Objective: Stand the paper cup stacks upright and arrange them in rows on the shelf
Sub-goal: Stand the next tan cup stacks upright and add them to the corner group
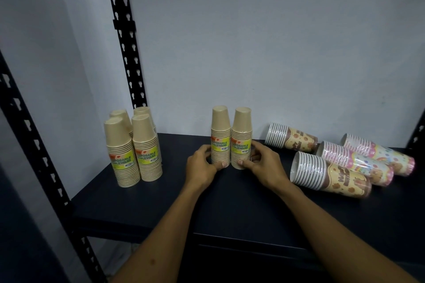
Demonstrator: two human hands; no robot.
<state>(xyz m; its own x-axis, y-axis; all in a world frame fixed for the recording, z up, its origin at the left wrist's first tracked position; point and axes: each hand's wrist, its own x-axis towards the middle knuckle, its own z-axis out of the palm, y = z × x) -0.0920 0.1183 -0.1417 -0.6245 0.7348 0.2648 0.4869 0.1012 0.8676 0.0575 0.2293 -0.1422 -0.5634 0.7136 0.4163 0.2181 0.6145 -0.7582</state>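
Holding two upright stacks of tan kraft paper cups, shrink-wrapped with yellow-green labels, side by side at the middle of the dark shelf (230, 202): my left hand (202, 167) curls round the left stack (220, 138) low on its wrap, and my right hand (262, 165) does the same on the right stack (241, 140), thumbs across the fronts near the bases. I judge these stacks light, fairly stiff along their length but top-heavy and slick in the film, so a low, wrapping hold suits them; squeezing hard could dent the rims. Four matching tan stacks (133, 149) already stand in a block at 9 o'clock from my hands. At 3 o'clock four printed cup stacks, cartoon-patterned in brown and pink (340, 163), lie on their sides, not yet stood up
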